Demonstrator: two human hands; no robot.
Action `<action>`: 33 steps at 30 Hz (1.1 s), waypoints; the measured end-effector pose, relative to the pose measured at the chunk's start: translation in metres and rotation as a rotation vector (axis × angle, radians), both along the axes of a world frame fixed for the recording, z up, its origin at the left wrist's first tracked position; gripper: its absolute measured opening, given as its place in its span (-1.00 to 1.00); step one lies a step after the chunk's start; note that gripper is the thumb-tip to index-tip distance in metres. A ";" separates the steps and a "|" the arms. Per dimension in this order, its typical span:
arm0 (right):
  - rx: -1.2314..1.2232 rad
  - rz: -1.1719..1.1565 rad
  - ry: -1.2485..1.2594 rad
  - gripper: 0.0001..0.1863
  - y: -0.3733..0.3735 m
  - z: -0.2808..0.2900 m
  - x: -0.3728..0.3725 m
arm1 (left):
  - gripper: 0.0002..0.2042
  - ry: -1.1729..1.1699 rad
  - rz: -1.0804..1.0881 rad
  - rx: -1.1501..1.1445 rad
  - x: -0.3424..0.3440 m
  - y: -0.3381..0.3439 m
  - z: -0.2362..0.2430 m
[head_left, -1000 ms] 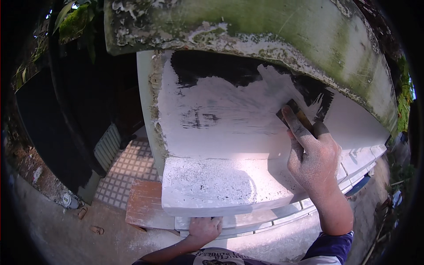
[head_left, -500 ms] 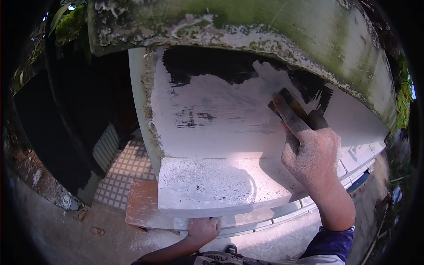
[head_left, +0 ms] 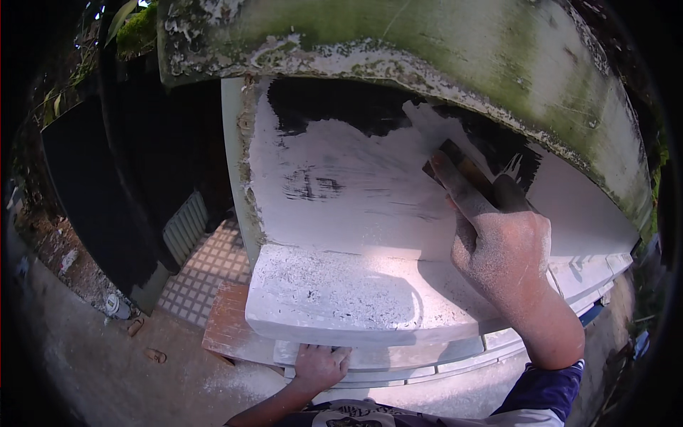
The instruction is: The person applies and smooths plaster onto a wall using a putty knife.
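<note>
My right hand [head_left: 501, 245], dusted with white powder, is closed around a putty knife [head_left: 466, 169], the index finger stretched along it. Its blade lies against the recessed wall, at the border between smeared white putty [head_left: 356, 160] and a black patch [head_left: 334, 103]. Faint dark streaks show through the putty to the left. Below the wall a speckled white ledge [head_left: 327, 292] juts out. My left hand [head_left: 320, 368] rests on the lower step under its front edge, fingers laid out and slightly apart, their tips partly hidden by the ledge.
A mossy concrete overhang [head_left: 441, 50] curves above the recess. Wooden boards [head_left: 226, 320] and lower white steps [head_left: 455, 352] run below the ledge. Leftward are a dark doorway, a tiled floor [head_left: 199, 277], sandals [head_left: 155, 355] and a small white can [head_left: 117, 307].
The view has shifted slightly. My right hand and the putty knife have slid a little down and left along the wall. My left hand's fingers look more spread on the step.
</note>
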State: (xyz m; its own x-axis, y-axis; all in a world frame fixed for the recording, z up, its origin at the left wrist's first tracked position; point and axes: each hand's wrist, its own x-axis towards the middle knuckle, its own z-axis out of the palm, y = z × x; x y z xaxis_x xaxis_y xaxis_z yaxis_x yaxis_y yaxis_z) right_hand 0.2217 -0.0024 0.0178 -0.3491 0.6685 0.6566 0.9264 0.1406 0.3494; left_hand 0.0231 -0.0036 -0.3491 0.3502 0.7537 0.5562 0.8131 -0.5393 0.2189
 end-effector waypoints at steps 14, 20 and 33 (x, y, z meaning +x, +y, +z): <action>-0.020 -0.014 -0.116 -0.27 -0.009 -0.003 0.010 | -0.78 -0.064 0.017 0.160 0.006 0.001 0.006; 0.042 0.101 -0.093 -0.37 0.007 0.000 -0.002 | -0.74 0.000 0.020 0.051 0.005 0.000 0.002; -0.132 0.037 -0.038 -0.37 -0.001 0.001 -0.007 | -0.75 0.011 -0.005 -0.057 0.005 0.000 -0.001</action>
State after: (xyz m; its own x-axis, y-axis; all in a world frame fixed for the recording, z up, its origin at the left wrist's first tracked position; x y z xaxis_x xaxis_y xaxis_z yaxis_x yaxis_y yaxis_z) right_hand 0.2145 -0.0031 0.0186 -0.3980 0.7344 0.5498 0.9061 0.2211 0.3606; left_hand 0.0279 -0.0035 -0.3504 0.3596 0.7823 0.5087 0.8131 -0.5301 0.2404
